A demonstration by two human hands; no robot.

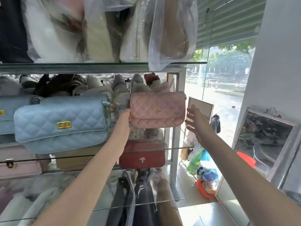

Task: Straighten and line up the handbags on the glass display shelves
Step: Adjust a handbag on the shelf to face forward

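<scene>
A pink quilted handbag point(157, 109) with a small gold clasp stands upright at the right end of the middle glass shelf point(180, 146). My left hand point(124, 119) grips its left edge. My right hand point(194, 119) hovers just off its right edge with fingers spread, holding nothing. A larger light-blue quilted handbag point(61, 123) with a gold lock sits to the left, tilted toward me, with another blue bag point(6, 115) behind it at the far left. On the shelf below stand a red bag point(142, 158) and a pale pink bag point(19, 167).
Plastic-wrapped bags point(101, 30) fill the top shelf. Stuffed bags crowd the back of the middle shelf. The metal frame post point(176, 128) closes the shelf's right end. A picture frame point(200, 110) and a glass door to the street lie to the right; coloured sacks point(202, 167) sit on the floor.
</scene>
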